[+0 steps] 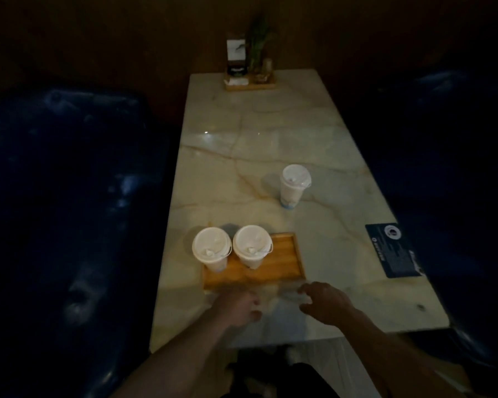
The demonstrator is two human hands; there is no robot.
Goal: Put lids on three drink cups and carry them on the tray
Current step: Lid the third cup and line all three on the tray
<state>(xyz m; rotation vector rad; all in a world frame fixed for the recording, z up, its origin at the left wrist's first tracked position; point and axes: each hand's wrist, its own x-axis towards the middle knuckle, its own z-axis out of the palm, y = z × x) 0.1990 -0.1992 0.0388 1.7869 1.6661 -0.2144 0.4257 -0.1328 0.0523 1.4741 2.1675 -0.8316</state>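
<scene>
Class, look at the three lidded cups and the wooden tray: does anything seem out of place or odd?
Yes. One lidded cup stands alone on the table, well beyond the wooden tray, while two others sit on the tray's left part. Nothing looks spilled or tipped.

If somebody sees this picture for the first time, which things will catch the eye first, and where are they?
First the two white lidded cups, side by side on the left part of the wooden tray near the table's front. Then the third lidded cup, alone on the marble table, farther back and to the right. Both hands, left hand and right hand, hover just before the tray, holding nothing.
</scene>
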